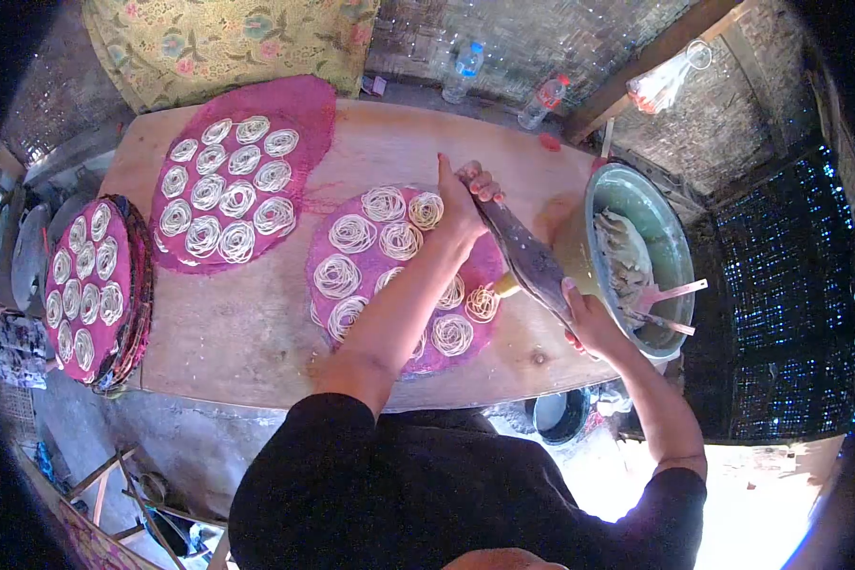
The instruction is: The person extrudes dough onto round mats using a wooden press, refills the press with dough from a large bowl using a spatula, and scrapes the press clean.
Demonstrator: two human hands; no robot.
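My left hand is wrapped around the far end of a dark wooden hand press. My right hand grips the near end of the same press. A yellowish nozzle shows under the press, just beside a coiled strand nest on a pink-purple round mat. Several pale nests of thin strands lie on this mat, and my left forearm hides some of them.
A second pink mat with nests lies at the back left. Stacked round trays stand at the left edge. To the right is a green basin holding pale dough and pink-handled utensils. Bottles stand behind the wooden table.
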